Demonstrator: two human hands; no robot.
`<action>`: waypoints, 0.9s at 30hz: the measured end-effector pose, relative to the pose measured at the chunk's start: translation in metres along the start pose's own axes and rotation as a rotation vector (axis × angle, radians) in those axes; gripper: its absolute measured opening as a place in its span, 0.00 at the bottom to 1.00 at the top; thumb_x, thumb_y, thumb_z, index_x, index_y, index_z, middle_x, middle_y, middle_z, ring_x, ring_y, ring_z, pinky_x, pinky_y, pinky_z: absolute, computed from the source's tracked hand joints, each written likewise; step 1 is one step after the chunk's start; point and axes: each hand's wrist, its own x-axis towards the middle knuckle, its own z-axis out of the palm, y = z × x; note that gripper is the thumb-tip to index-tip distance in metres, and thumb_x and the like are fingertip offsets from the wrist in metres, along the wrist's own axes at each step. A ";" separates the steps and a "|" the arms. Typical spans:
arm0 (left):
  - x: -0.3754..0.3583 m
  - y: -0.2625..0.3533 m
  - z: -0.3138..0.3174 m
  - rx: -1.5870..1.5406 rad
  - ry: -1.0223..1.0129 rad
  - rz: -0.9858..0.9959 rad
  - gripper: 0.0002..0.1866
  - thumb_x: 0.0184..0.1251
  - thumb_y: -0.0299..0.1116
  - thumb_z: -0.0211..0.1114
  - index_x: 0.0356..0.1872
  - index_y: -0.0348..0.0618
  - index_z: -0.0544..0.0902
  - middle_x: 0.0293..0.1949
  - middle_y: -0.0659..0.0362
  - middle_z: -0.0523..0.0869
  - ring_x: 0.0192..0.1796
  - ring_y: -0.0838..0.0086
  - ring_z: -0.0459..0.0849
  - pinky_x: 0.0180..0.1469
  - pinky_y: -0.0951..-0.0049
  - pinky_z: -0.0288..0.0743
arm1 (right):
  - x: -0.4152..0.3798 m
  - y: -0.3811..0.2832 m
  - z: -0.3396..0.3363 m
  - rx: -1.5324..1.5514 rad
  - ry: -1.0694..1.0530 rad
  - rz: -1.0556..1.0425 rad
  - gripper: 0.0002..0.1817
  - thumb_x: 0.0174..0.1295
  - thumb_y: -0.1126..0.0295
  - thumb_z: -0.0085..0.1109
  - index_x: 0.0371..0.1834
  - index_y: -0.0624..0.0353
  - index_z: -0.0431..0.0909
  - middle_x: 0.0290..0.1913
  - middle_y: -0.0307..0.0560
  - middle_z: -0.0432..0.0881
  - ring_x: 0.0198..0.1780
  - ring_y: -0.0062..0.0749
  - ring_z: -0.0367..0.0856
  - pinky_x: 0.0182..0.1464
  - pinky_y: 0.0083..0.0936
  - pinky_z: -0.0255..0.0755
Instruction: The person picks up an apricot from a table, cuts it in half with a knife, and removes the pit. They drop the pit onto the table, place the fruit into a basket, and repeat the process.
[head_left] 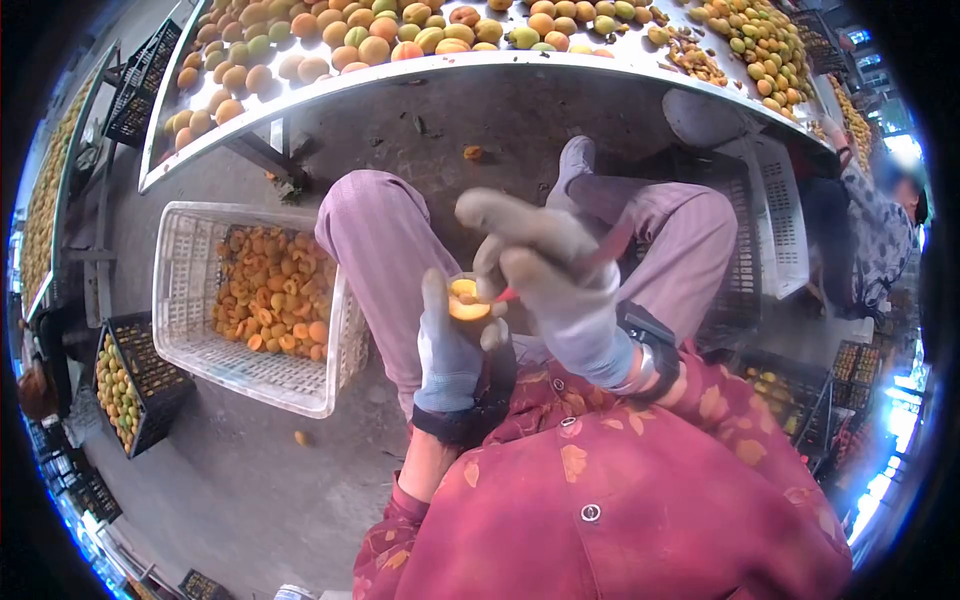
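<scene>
A cut apricot (468,300) with its orange flesh facing up is held in the gloved fingers of my left hand (450,345), just above my lap. Close on its right, my gloved right hand (560,275) is closed around a thin red tool (618,243). The tool's red tip reaches toward the apricot; the rest is hidden by the fingers, so its exact kind does not show. Motion blurs the right hand slightly. Left of my knee stands a white plastic crate (343,350) holding many pitted apricot halves (270,290).
In front of me, a metal-edged table (450,66) carries many whole apricots (375,50) and a pile of pits (695,60). Dark crates stand left (150,400) and right (780,385). Another person (875,225) sits at the far right. Some fruit lies on the floor.
</scene>
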 end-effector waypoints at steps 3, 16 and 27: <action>0.014 -0.024 -0.025 0.916 0.018 0.582 0.33 0.71 0.61 0.49 0.45 0.33 0.78 0.31 0.54 0.84 0.23 0.72 0.78 0.28 0.73 0.73 | -0.004 0.001 -0.006 -0.475 -0.214 -0.315 0.18 0.63 0.79 0.59 0.58 0.62 0.78 0.40 0.46 0.82 0.35 0.28 0.82 0.37 0.20 0.76; 0.005 0.001 0.008 0.026 0.077 -0.097 0.34 0.75 0.58 0.43 0.46 0.32 0.81 0.26 0.58 0.80 0.17 0.80 0.67 0.23 0.80 0.64 | -0.033 -0.022 -0.028 -0.953 -0.239 -0.080 0.24 0.56 0.73 0.68 0.58 0.58 0.78 0.37 0.50 0.84 0.36 0.40 0.84 0.38 0.29 0.75; 0.011 0.003 0.007 -0.101 0.098 -0.215 0.31 0.75 0.55 0.45 0.46 0.31 0.79 0.19 0.60 0.74 0.13 0.81 0.62 0.19 0.80 0.62 | -0.045 0.004 -0.036 -0.705 -0.164 -0.249 0.28 0.55 0.86 0.60 0.62 0.63 0.74 0.32 0.38 0.78 0.28 0.21 0.73 0.35 0.15 0.69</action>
